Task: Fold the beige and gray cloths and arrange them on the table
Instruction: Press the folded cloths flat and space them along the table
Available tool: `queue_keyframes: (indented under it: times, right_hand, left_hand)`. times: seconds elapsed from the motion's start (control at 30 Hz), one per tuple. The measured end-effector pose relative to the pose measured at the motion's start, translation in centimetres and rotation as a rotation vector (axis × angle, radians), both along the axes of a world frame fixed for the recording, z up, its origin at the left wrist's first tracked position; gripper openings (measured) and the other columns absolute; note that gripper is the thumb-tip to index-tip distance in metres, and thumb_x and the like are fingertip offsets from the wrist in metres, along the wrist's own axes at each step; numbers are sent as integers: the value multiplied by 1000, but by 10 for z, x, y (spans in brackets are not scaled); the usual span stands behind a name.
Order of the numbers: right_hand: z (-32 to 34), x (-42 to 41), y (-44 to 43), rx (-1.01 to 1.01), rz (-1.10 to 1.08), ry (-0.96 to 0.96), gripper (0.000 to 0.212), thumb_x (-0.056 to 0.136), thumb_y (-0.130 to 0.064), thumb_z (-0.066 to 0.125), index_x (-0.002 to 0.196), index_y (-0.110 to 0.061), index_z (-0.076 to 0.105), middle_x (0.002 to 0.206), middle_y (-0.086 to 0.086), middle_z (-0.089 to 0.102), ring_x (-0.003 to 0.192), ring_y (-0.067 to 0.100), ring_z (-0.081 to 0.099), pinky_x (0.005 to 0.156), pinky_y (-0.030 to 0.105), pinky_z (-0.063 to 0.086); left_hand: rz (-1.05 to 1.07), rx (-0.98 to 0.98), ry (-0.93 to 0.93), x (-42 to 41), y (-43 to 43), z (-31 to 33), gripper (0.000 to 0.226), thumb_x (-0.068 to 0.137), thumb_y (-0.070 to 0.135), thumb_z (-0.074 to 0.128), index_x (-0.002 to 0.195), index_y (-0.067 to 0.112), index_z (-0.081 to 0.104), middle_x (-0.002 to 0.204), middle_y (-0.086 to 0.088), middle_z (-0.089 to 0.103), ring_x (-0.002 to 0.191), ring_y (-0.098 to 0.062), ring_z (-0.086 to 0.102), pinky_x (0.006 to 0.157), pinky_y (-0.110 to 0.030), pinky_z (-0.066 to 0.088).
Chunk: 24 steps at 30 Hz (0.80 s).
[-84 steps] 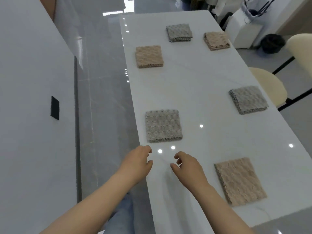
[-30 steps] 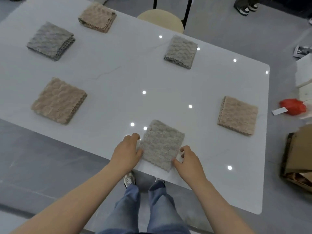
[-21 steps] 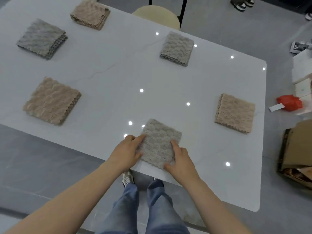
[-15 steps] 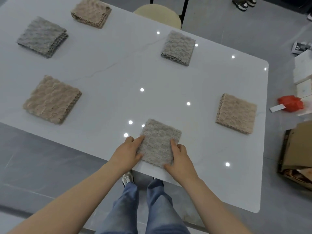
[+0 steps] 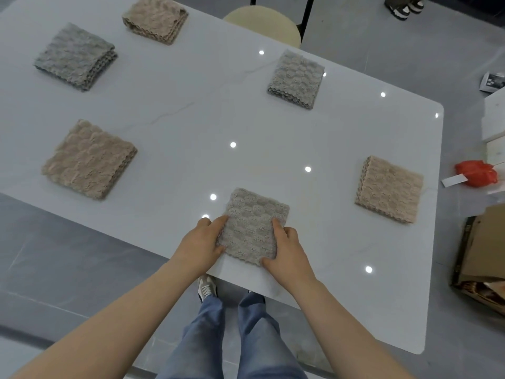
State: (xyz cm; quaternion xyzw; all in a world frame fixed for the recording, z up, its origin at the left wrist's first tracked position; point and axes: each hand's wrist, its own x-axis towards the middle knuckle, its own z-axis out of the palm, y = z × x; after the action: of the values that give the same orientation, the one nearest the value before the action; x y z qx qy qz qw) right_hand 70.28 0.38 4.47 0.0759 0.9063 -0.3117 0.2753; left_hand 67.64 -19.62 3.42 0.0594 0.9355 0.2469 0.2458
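Fingers (image 5: 276, 227) of the left hand (image 5: 203, 242) and right hand (image 5: 287, 248) pinch the side edges of the near gray cloth (image 5: 254, 225), thumbs on top, at the front edge of the tabletop (image 5: 191, 119). Six folded cloths lie on it, well apart. Three are beige: left beige cloth (image 5: 88, 160), right beige cloth (image 5: 388, 188), far beige cloth (image 5: 155, 19). Three are gray, counting the far-left gray cloth (image 5: 75, 56) and far-right gray cloth (image 5: 296, 79). Folding looks done; only settling the held one seems left.
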Motion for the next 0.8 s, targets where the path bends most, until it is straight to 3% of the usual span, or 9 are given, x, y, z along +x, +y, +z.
queue_keyframes:
  times: [0.8]
  right_hand:
    - [-7,-14,-9,19,-19,26,90,83,-20,67,153,-24,10,132,5,30,102,23,56,84,29,50]
  left_hand:
    - [-29,-26,14,-15,-4,-11,66,89,22,57,147,21,26,112,-10,45,89,-26,56,71,-26,39]
